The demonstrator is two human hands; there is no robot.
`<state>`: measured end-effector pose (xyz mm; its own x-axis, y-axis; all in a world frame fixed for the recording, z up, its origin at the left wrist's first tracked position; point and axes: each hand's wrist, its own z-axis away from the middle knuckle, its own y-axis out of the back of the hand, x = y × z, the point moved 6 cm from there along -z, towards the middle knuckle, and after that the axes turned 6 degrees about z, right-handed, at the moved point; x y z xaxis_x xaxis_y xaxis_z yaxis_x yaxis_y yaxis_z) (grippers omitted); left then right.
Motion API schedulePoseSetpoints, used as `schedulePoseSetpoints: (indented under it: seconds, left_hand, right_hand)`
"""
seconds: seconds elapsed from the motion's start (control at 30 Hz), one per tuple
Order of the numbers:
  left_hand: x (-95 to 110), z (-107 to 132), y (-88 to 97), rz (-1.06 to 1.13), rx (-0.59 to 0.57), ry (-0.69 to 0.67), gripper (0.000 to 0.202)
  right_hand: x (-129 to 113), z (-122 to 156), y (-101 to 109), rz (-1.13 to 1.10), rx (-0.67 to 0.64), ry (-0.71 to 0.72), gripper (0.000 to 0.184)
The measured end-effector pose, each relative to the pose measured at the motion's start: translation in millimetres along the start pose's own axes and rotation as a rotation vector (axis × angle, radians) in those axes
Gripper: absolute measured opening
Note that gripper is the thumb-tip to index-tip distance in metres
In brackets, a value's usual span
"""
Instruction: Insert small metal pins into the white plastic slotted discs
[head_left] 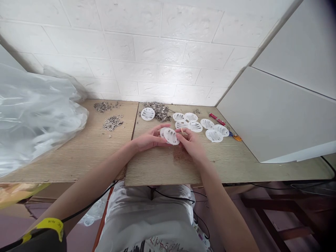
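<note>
Two overlapping white slotted plastic discs (172, 136) are held just above the wooden table between my hands. My left hand (152, 137) is closed on their left edge, thumb below and fingers behind. On their right edge, my right hand (190, 141) pinches with thumb and fingers, and a thin pale stick (182, 131) shows between its fingers. Beyond my hands lie several similar white discs (194, 126), some overlapping. Another white disc (148, 113) rests at the edge of a heap of small metal pieces (160, 111).
Smaller piles of metal pieces (112, 123) lie on the left table panel. A large clear plastic bag (39, 115) fills the far left. A red tool (217, 119) and an orange-handled tool (236, 137) lie at right, beside a big white box (283, 115). A white brick-patterned wall (162, 52) stands behind.
</note>
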<state>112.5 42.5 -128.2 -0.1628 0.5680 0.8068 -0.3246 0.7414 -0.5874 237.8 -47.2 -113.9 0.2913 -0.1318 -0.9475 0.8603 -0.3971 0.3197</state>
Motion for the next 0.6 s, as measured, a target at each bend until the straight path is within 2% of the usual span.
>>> schedulePoseSetpoints:
  seconds: [0.13, 0.23, 0.37, 0.5, 0.6]
  left_hand:
    - [-3.2, 0.1, -3.1, 0.043, -0.029, 0.03, 0.07]
    - [-3.6, -0.1, -3.4, 0.038, -0.013, 0.022, 0.065]
    - [-3.6, -0.8, -1.2, 0.013, 0.026, 0.005, 0.079]
    - [-3.8, -1.9, -2.0, 0.036, 0.021, -0.023, 0.095]
    - [-3.6, -1.2, -2.3, 0.049, 0.062, -0.03, 0.098]
  right_hand:
    - [1.0, -1.8, -2.7, 0.103, 0.108, 0.096, 0.034]
    - [2.9, -1.9, -4.4, 0.131, 0.18, 0.115, 0.032]
    - [2.2, -0.5, -3.7, 0.033, 0.234, 0.101, 0.031]
    - [3.5, -0.6, -4.3, -0.063, 0.222, 0.055, 0.03]
    - [1.4, -0.1, -5.9, 0.042, 0.205, 0.081, 0.029]
